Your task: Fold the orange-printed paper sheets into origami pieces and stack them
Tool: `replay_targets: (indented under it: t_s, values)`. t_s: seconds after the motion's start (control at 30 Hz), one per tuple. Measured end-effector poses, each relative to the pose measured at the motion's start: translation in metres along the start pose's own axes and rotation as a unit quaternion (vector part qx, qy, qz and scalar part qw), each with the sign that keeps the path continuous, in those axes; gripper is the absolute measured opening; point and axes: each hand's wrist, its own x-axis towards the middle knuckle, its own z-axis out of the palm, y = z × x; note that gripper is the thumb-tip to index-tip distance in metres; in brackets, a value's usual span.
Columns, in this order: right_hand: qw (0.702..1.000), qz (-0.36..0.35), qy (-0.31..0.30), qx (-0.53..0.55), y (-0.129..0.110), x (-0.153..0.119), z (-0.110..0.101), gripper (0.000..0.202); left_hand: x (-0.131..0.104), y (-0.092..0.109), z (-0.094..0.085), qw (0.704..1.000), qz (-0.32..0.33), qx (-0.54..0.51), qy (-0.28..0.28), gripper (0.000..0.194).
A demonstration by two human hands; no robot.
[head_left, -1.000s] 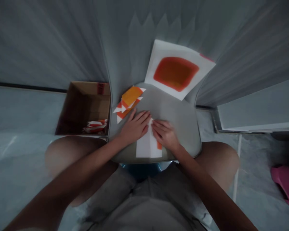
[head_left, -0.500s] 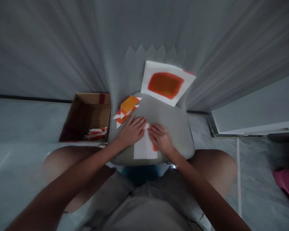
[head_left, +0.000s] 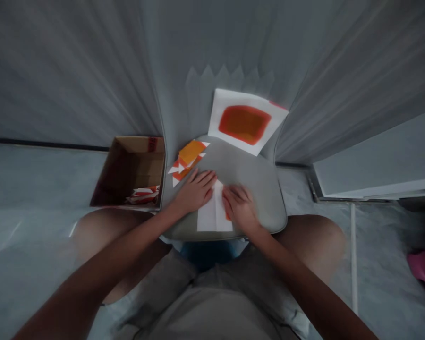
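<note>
- Box (head_left: 134, 144): on the floor just beyond the chair (head_left: 258, 184) seat's left edge, probably there to be within reach; folded papers (head_left: 143, 195) lie in its near right corner.
- Folded pieces (head_left: 191, 153): overlapping near the seat's left edge, perhaps set aside to leave the middle free.
- Left hand (head_left: 195, 192): its grip is laid flat, fingers side by side, over the paper's upper left, seemingly to stop it sliding.
- Paper (head_left: 207, 218): at the middle of the seat's front edge, under and between both hands, creased down the centre, orange showing at its right side.
- Right hand (head_left: 241, 205): its grip is bent, fingertips on the paper's right side, apparently pressing there; whether the thumb pinches, I cannot tell.
- Sheet (head_left: 246, 123): at the seat's back edge, right of centre, well apart from both hands, seemingly propped on the backrest (head_left: 230, 42).
</note>
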Motion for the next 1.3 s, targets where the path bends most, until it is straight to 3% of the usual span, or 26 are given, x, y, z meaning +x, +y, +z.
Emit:
replay_targets:
  t_s: [0.2, 0.33, 0.43, 0.57, 0.73, 0.97, 1.13, 1.3]
  values:
    - [0.990, 0.131, -0.033, 0.045, 0.008, 0.049, -0.001, 0.023, -0.001, -0.001, 0.002, 0.999, 0.000, -0.026, 0.023, 0.052]
    - [0.959, 0.246, -0.124, 0.073, 0.011, 0.073, 0.000, 0.017, 0.000, -0.001, 0.002, 0.999, -0.002, -0.039, 0.030, 0.052]
    - [0.930, 0.293, -0.198, 0.099, 0.014, 0.086, -0.004, 0.021, 0.001, -0.001, 0.003, 0.998, -0.007, -0.046, 0.037, 0.051]
    - [0.906, 0.287, -0.268, 0.156, 0.024, 0.103, -0.011, 0.022, 0.001, -0.001, 0.003, 0.998, -0.005, -0.046, 0.042, 0.050]
    - [0.891, 0.275, -0.302, 0.197, 0.030, 0.115, -0.018, 0.023, 0.001, 0.000, 0.002, 0.998, -0.011, -0.055, 0.033, 0.049]
    - [0.853, 0.241, -0.315, 0.339, 0.023, 0.112, -0.039, 0.026, 0.018, -0.014, -0.008, 0.972, -0.057, -0.218, 0.071, 0.039]
    - [0.852, 0.215, -0.323, 0.352, 0.019, 0.100, -0.050, 0.029, 0.026, -0.034, -0.018, 0.932, -0.014, -0.361, 0.012, 0.028]
    - [0.851, 0.224, -0.316, 0.355, 0.021, 0.082, -0.053, 0.033, 0.024, -0.044, -0.021, 0.921, -0.033, -0.388, -0.023, 0.027]
